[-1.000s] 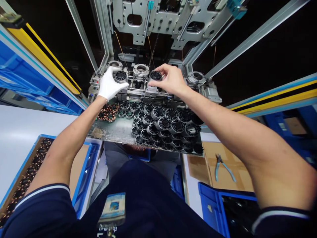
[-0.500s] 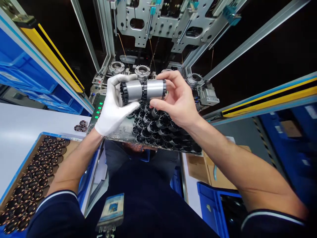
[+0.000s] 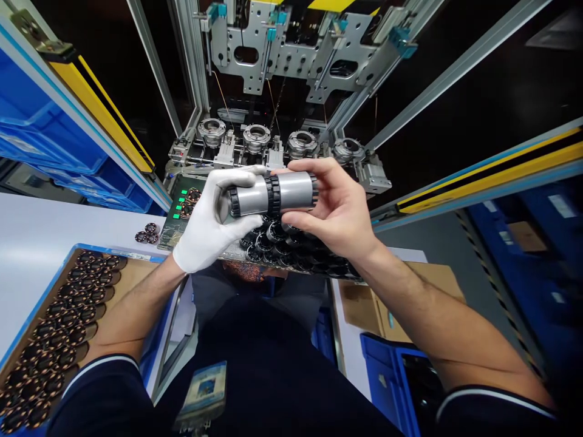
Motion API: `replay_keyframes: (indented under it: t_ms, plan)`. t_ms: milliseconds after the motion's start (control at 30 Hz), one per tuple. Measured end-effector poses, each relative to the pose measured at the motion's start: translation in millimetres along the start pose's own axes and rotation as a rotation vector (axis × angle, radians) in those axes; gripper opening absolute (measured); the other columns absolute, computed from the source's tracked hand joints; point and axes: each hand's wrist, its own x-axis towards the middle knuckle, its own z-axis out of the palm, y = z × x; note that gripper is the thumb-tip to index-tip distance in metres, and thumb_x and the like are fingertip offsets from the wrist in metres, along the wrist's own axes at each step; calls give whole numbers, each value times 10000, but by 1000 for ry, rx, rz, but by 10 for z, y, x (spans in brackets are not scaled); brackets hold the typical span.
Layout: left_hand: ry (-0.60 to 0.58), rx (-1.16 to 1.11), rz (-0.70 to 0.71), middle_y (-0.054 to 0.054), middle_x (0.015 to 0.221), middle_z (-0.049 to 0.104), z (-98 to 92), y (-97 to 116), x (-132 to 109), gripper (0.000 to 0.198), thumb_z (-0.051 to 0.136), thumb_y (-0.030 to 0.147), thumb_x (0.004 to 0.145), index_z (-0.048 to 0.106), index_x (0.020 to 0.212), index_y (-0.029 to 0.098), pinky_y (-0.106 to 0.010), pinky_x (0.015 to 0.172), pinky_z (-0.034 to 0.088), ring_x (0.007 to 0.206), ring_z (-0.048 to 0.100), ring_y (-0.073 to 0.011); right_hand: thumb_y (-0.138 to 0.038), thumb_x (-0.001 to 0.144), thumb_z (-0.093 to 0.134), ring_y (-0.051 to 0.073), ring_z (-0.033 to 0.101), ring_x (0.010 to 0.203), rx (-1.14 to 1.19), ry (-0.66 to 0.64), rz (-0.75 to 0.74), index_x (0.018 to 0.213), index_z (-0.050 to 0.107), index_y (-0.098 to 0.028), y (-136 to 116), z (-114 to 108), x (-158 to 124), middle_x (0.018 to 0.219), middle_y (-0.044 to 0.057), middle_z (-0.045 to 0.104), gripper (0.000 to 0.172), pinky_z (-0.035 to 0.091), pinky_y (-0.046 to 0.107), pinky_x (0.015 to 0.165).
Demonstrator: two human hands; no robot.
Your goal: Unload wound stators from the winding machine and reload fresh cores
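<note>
cylinders (image 3: 297, 190): silver, black ends | tray (image 3: 36, 308): blue | coils (image 3: 68, 321): black, copper | shirt (image 3: 259, 364): navy

Open space above ring fixtures (image 3: 256, 144), thin wires (image 3: 222, 96) hanging there — packed black rings (image 3: 277, 233) beneath held cylinders (image 3: 296, 189)

Grey floor (image 3: 430, 233) stretches away on the right, striped tape (image 3: 480, 258) crosses it, white table (image 3: 50, 221) gleams left
</note>
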Motion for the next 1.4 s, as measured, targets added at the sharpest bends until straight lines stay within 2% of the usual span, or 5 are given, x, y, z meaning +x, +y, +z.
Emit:
replay_keyframes:
  t_ms: [367, 733, 967, 1233, 1400]
  plan:
    - [15, -48, -23, -102, 1552, 672, -80, -106, 11, 500, 812, 646, 1044, 582, 1364, 338, -626, 1302, 531, 1531, 629, -352, -654, 924, 897, 329, 717, 1385, 68, -41, -1, 1179, 702, -319, -42, -5, 47, 1435, 83, 739, 463, 687, 509, 1096]
    - [-83, -185, -99, -137, 1509, 738, -306, -448, 126, 540, 977, 538, 923, 665, 1272, 269, -585, 1226, 602, 1468, 693, -372, -475, 783, 1062, 223, 807, 973, 374, -206, 251, 1363, 656, -290, 316, -50, 342, 1303, 58, 765, 732, 736, 398, 901]
    - [-103, 15, 17, -72, 1497, 747, -650, -587, 656, 584, 977, 328, 896, 667, 1390, 296, -559, 1246, 587, 1437, 707, -335, -562, 908, 937, 246, 775, 1069, 186, -175, 193, 1289, 689, -302, 344, -241, 871, 1334, 59, 745, 523, 700, 407, 870]
    - [-62, 739, -264, 131, 1306, 792, -1329, -1704, 2055, 765, 1017, 531, 613, 751, 1300, 323, -550, 1296, 507, 1168, 679, -215, -394, 812, 976, 335, 673, 1244, -625, -95, -58, 1215, 742, -259, 1027, -581, 2343, 1279, 97, 799, 486, 538, 595, 1204]
    - [-164, 804, -431, 50, 1276, 837, -1343, -2292, 2224, 799, 1029, 560, 551, 802, 1277, 315, -466, 1098, 601, 1121, 718, -254, -319, 775, 981, 419, 738, 1228, -1014, -157, -37, 1282, 751, -210, 1540, -604, 2743, 1200, 113, 797, 567, 598, 675, 1138]
